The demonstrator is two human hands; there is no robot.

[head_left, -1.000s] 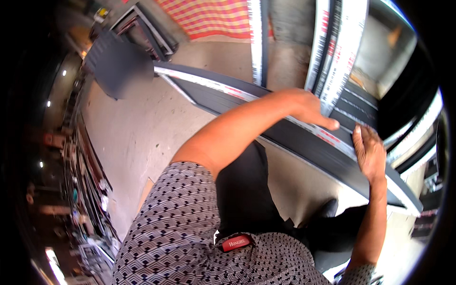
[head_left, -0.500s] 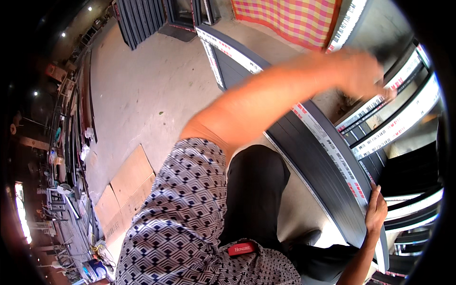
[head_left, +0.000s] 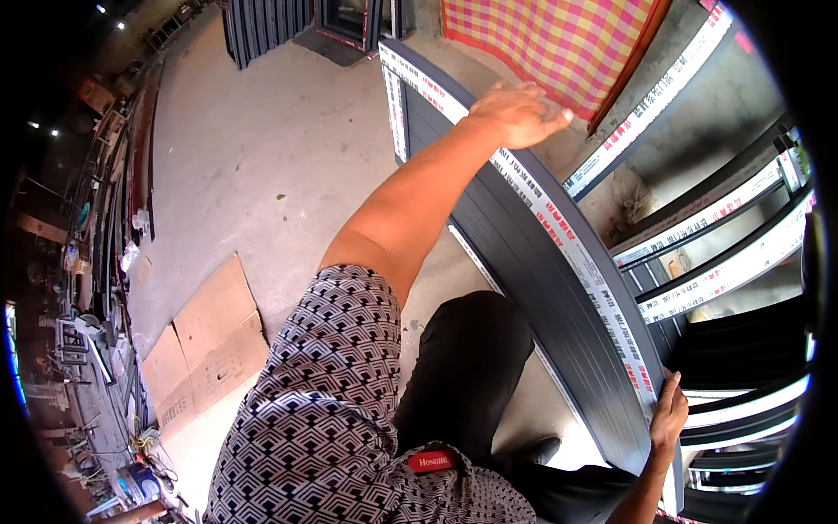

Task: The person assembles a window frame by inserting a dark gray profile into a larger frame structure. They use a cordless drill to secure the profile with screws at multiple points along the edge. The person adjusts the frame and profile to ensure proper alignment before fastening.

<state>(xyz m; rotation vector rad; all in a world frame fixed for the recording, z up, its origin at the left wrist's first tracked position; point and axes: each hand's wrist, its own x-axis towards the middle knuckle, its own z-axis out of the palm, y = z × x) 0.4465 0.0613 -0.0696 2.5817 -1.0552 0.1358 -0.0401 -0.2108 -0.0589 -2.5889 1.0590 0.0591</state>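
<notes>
A bare, grey concrete floor [head_left: 236, 157] spreads across the left and middle of the view. Over it slants a long, dark-grey, grooved panel [head_left: 524, 262], running from the upper middle to the lower right, with a white tape strip [head_left: 572, 244] printed in red and black along its edge. To its right are dark frames [head_left: 724, 281] with white tape on their sides; whether they touch the panel I cannot tell. Past the panel's far end hangs a pink-and-yellow checked cloth [head_left: 550, 35] with a red border. Flattened brown cardboard [head_left: 209, 341] lies on the floor at the left, and dark, ribbed sheets [head_left: 266, 31] stand at the top. The left hand [head_left: 515, 116], fingers and thumb apart, is over the panel's edge towards the far end; contact is unclear. The right hand [head_left: 669, 419] is clamped on that edge near the closer end.
</notes>
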